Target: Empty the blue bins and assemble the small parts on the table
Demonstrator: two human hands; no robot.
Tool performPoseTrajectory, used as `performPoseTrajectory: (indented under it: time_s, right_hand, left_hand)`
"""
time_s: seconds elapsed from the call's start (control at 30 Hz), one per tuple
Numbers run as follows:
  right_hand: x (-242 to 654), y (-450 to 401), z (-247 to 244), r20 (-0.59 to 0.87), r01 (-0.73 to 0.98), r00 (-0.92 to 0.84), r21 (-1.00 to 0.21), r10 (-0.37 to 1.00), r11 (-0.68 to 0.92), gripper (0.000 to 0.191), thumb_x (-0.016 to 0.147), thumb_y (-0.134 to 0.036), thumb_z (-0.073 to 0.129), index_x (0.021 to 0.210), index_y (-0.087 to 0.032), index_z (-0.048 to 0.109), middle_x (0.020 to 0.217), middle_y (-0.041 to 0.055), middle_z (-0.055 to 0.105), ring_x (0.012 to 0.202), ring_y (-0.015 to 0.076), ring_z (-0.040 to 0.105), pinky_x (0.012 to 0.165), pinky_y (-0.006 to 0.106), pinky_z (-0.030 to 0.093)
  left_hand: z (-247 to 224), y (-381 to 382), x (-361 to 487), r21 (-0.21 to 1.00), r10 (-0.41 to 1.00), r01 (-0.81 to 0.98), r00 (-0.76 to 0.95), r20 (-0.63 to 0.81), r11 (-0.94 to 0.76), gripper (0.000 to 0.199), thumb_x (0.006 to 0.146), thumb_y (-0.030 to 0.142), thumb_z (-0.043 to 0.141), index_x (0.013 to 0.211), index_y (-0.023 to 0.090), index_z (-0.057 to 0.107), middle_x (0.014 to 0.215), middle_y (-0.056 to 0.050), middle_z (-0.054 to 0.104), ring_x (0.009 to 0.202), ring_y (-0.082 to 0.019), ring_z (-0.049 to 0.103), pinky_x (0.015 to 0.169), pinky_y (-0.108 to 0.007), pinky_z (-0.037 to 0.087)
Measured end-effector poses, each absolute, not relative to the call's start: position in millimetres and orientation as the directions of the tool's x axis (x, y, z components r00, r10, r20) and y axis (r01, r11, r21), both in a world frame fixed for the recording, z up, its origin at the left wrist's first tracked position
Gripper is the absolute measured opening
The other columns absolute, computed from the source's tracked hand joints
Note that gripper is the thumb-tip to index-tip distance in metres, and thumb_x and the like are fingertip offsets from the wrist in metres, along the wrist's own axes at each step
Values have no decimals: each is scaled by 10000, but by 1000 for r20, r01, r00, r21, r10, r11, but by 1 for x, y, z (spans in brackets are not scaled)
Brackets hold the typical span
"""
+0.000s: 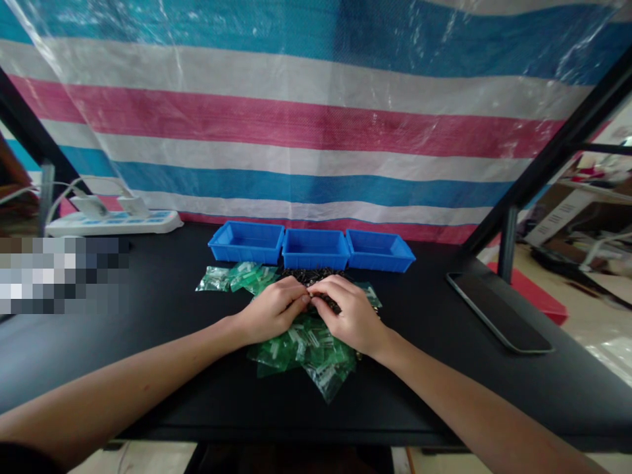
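Note:
My left hand (pixel 276 307) and my right hand (pixel 349 312) meet over the middle of the table, thumbs and forefingers pinched close together. Whatever sits between the fingertips is too small to name. Under and in front of both hands lies a pile of small green-tinted clear plastic bags (pixel 316 349), some with pale slim pieces inside. More such bags (pixel 247 275) lie to the left of my left hand. Behind my fingers is a heap of small dark pieces (pixel 316 275), partly hidden by my hands.
Three blue plastic trays stand in a row behind the heap: left (pixel 247 242), middle (pixel 315 250) and right (pixel 380 251). A phone (pixel 498 313) lies on the black table (pixel 419 395) at right. At back left is a white power strip (pixel 116 222) with plugs. Striped sheeting (pixel 306 125) hangs behind.

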State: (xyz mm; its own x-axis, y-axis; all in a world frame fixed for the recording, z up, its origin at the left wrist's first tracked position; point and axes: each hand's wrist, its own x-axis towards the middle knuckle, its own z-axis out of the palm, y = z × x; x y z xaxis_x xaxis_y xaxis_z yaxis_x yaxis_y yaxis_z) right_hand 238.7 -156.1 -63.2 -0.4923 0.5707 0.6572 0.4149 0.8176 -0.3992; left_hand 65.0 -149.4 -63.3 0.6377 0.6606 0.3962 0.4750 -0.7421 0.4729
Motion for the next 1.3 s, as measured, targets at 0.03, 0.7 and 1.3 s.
performPoseTrajectory:
  time_s: [0.03,0.7,1.3]
  right_hand:
    - [238,-156,-64,667,424,-484,-387,566,819,136,809,-107,470,875,-170,570,834,57,608,811,166,554,746,294,458]
    - [239,-160,-63,718,424,-453,-347,528,836,99,787,-82,492,790,-153,561,756,46,616,723,142,574,686,258,467]
    - [238,-163,-62,770,436,-366,-354,523,827,105,767,-86,522,802,-176,563,758,21,637,692,113,610,661,199,489]
  left_hand:
    - [-63,-150,65,469,653,470,647,393,-748,280,886,169,343,669,135,518,665,-25,524,678,-132,474,636,-228,382]
    - [-66,-149,65,635,768,436,430,475,-637,109,839,218,444,809,152,526,742,-4,560,694,-121,514,637,-216,411]
    - [-67,-151,64,650,749,381,429,505,-657,100,839,214,450,876,156,524,737,0,557,677,-112,523,616,-207,421]
